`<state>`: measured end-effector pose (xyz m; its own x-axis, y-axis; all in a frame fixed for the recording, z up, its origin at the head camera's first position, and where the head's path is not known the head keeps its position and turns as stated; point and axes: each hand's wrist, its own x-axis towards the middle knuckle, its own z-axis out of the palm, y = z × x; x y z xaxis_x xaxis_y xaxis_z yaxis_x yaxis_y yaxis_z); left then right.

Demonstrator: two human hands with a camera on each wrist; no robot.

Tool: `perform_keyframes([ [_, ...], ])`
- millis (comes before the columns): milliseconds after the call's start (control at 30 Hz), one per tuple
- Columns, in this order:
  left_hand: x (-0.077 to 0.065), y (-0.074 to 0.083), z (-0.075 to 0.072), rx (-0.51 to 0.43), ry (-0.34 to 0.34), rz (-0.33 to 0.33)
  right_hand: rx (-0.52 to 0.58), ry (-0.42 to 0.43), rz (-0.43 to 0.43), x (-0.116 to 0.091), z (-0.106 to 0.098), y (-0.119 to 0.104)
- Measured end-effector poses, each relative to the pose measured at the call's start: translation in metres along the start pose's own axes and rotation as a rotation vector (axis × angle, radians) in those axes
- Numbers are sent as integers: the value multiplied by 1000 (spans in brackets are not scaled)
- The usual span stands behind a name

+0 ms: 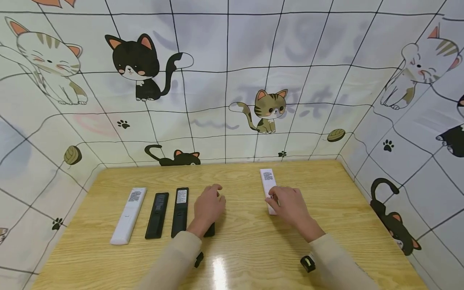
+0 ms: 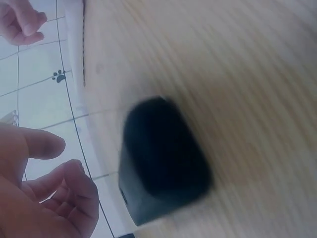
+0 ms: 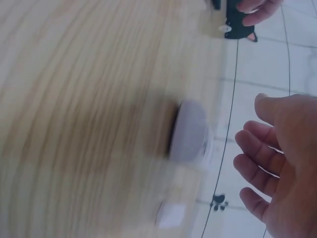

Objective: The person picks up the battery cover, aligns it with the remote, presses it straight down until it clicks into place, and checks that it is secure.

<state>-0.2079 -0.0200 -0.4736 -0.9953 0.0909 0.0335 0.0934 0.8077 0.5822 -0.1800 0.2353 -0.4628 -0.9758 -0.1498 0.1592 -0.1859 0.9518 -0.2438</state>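
My left hand (image 1: 209, 206) hovers with loosely bent fingers over a black remote control (image 1: 209, 230), which it mostly hides. Seen from the left wrist, that remote (image 2: 163, 153) lies on the table, blurred, and a gap separates thumb and fingers of the left hand (image 2: 47, 186). My right hand (image 1: 290, 204) is over the lower part of a white remote control (image 1: 267, 181) lying with its label up. From the right wrist, the fingers of the right hand (image 3: 282, 158) are apart, beside a white remote end (image 3: 190, 133), and grip nothing.
To the left lie a white remote (image 1: 128, 217), a short black remote (image 1: 157, 215) and a longer black remote (image 1: 180, 211), roughly parallel on the wooden table (image 1: 239, 249). A small white piece (image 3: 171, 214) shows low in the right wrist view. Cat-printed cloth walls (image 1: 206, 92) enclose the table.
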Motion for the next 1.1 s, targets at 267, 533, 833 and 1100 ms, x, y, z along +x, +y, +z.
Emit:
perform_keyframes([
  [267, 5, 25, 14, -38, -28, 61, -27, -12, 54, -7, -5, 33],
  [533, 5, 55, 38, -75, -96, 66, -95, 2, 69, -19, -11, 68],
  [833, 5, 82, 73, 30, -150, 61, -141, -15, 62, -23, -13, 96],
  [1100, -8, 111, 96, 213, -130, 42, -154, -54, 80, -18, -9, 103],
])
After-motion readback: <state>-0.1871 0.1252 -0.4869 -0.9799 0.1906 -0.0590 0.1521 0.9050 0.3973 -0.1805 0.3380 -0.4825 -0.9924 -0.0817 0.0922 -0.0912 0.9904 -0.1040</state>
